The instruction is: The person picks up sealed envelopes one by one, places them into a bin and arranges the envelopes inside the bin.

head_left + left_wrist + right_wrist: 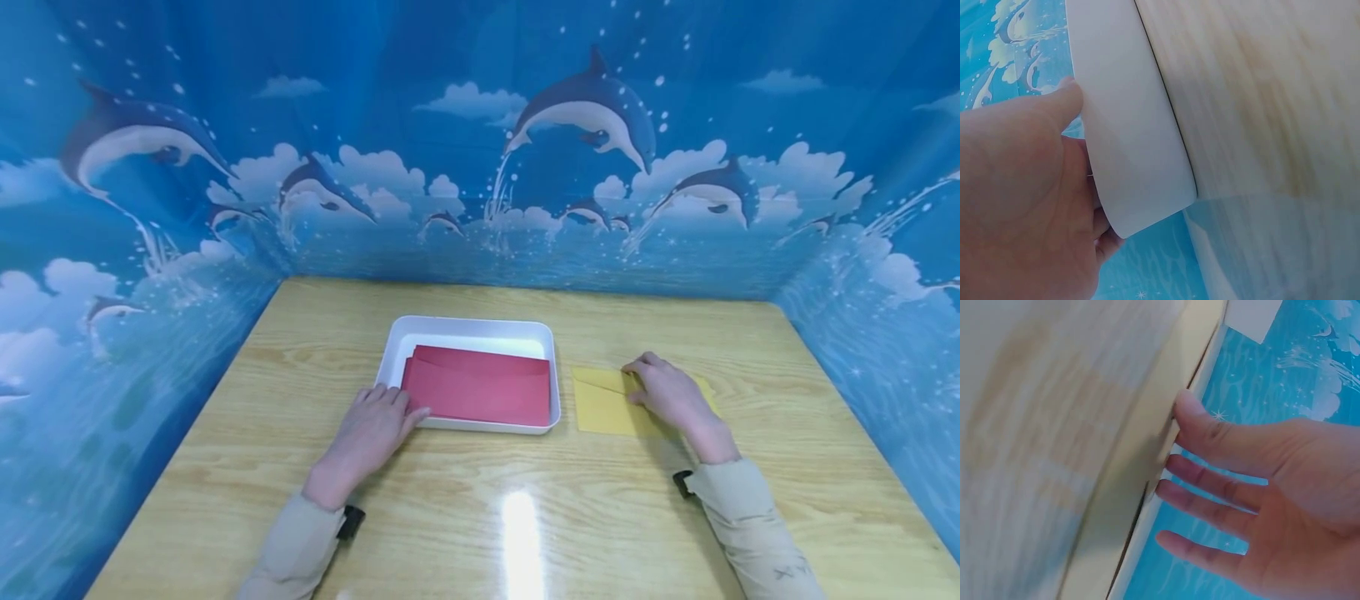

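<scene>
A shallow white tray (480, 328) stands on the table with red envelopes (480, 387) lying in it, one partly beneath another. My left hand (372, 429) grips the tray's near left corner. In the left wrist view, the thumb is at the rim of the white wall (1125, 125) and the fingers are partly hidden behind it. To the right of the tray lies a yellow envelope (603, 408), its flap side up. My right hand (670, 396) pinches it near the flap with thumb and forefinger, while the other fingers (1200, 550) spread loosely.
The pale wood-grain table (420, 517) has blue dolphin-printed curtains (480, 250) along its back and sides. The tray and the yellow envelope lie close together with a narrow strip of table between them.
</scene>
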`<control>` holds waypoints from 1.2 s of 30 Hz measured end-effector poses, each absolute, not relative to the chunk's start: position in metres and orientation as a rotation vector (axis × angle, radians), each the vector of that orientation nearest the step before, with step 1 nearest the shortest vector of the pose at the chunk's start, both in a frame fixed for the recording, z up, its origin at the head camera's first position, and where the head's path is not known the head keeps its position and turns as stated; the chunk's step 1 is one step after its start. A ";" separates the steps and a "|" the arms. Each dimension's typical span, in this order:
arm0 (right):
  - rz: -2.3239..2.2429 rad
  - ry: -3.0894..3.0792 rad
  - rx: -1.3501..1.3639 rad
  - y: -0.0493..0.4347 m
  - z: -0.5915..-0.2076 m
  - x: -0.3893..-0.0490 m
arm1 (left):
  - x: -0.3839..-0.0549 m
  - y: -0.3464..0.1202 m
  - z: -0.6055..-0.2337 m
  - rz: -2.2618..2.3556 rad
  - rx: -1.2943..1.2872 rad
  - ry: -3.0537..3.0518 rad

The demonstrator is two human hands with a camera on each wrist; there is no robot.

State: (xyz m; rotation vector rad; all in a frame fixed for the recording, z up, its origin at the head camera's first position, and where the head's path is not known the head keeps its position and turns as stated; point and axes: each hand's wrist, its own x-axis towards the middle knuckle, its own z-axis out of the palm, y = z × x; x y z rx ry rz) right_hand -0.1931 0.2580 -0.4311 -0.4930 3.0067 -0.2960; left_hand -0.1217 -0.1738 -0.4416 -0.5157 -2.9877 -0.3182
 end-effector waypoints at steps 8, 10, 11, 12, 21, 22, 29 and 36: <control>-0.308 2.935 -0.453 0.261 -0.427 -0.191 | -0.123 -0.173 -0.441 -0.310 -0.517 -2.992; -0.328 2.925 -0.448 0.262 -0.427 -0.190 | -0.123 -0.173 -0.441 -0.316 -0.520 -2.989; -0.342 2.917 -0.445 0.263 -0.427 -0.189 | -0.123 -0.173 -0.441 -0.316 -0.521 -2.986; -0.357 2.908 -0.442 0.264 -0.427 -0.189 | -0.123 -0.174 -0.441 -0.312 -0.523 -2.984; -0.481 2.794 -0.406 0.269 -0.420 -0.188 | -0.123 -0.175 -0.443 -0.269 -0.516 -3.016; -0.496 2.785 -0.400 0.270 -0.419 -0.188 | -0.123 -0.175 -0.443 -0.270 -0.516 -3.016; -0.516 2.856 -0.448 0.276 -0.414 -0.189 | -0.121 -0.174 -0.442 -0.283 -0.531 -2.985; -0.519 3.010 -0.495 0.270 -0.416 -0.193 | -0.120 -0.174 -0.440 -0.298 -0.535 -2.962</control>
